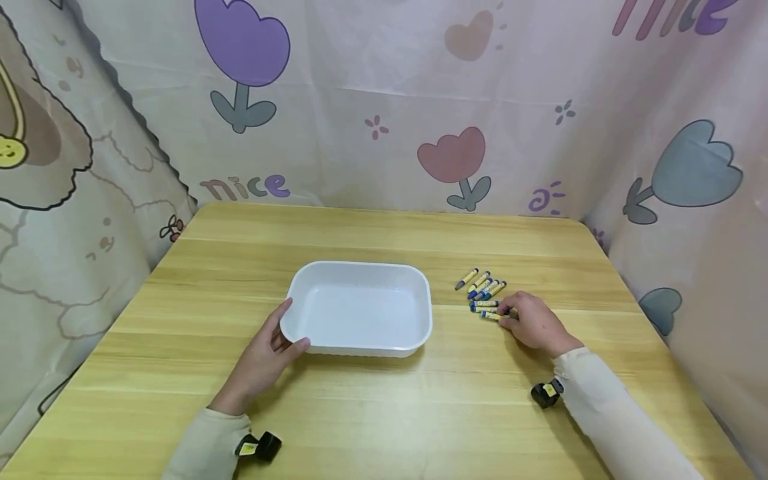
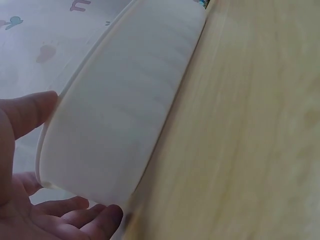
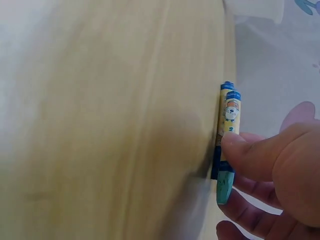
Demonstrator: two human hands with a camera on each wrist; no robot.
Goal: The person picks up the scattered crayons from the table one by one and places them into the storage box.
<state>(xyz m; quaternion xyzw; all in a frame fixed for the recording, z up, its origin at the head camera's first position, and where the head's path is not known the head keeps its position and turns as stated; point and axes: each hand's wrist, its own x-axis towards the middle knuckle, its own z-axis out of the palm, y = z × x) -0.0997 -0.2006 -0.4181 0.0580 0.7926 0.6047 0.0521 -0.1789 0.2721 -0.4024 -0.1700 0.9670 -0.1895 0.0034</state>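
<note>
A white rectangular plastic tray point(image 1: 360, 349) sits on the wooden table, nothing inside it. My left hand point(image 1: 264, 357) holds its near left corner, thumb on the near rim and fingers along the left end; the left wrist view shows the thumb at the rim of the tray's wall point(image 2: 115, 105). To the right of the tray, my right hand point(image 1: 534, 323) pinches a crayon with a green tip and a yellow and blue wrapper point(image 3: 231, 112). Another crayon lies right behind it. Several more crayons point(image 1: 482, 287) lie in a loose group just beyond the fingers.
The light wooden table point(image 1: 384, 413) reaches back to a pale curtain point(image 1: 336, 147) printed with tulips and hearts. More printed cloth hangs at both sides. A small black camera is strapped at each sleeve cuff.
</note>
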